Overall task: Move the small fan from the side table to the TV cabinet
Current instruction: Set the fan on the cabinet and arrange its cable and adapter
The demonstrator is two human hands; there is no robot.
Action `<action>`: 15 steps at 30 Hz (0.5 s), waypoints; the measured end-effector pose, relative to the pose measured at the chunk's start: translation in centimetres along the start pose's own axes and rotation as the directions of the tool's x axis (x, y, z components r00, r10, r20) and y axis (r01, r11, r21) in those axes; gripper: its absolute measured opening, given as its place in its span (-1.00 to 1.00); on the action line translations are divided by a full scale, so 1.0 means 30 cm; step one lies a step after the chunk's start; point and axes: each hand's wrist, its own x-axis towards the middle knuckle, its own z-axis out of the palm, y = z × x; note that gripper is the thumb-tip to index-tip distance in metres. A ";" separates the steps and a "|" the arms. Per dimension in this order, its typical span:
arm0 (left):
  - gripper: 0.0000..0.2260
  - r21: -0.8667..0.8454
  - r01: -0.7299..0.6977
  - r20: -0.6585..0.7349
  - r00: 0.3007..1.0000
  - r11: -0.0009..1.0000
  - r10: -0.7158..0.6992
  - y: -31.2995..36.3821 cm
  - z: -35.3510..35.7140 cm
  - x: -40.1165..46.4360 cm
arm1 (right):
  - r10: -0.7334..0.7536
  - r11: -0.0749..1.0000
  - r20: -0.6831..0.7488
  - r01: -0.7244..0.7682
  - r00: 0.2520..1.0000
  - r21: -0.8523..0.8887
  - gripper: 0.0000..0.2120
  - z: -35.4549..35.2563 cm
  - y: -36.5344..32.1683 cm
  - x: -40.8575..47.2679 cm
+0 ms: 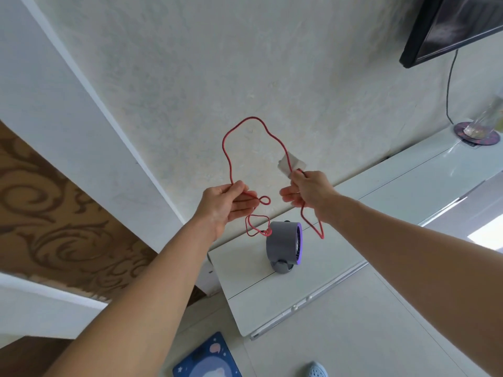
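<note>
The small grey fan (283,244) with a purple front ring stands upright on the left end of the white TV cabinet (381,202). A red cable (228,156) runs from the back of the fan up in a high loop between both hands. My left hand (226,205) pinches the cable just above and left of the fan. My right hand (307,191) grips the other part of the cable together with a white plug (290,162); a further loop hangs below it beside the fan.
A dark TV screen (451,25) hangs on the wall at the upper right, its black cord dropping toward a glass vase on a round dark mat (476,134). A blue floor mat (206,360) and a light-blue slipper (315,371) lie below.
</note>
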 end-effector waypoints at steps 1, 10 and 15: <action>-0.84 -0.025 0.007 0.012 1.000 1.000 -0.006 0.003 0.010 -0.006 | -0.017 1.000 0.008 0.017 1.000 -0.004 -0.80 0.023 0.007 -0.007; -0.83 -0.317 0.042 0.019 0.999 0.948 -0.037 0.037 0.045 -0.041 | -0.218 0.967 0.104 0.230 0.970 -0.110 -0.71 0.090 0.025 -0.097; -0.78 -0.182 0.067 -0.068 0.994 0.981 -0.081 0.023 0.043 -0.046 | -0.194 0.980 0.066 0.191 0.979 0.057 -0.70 0.083 0.010 -0.102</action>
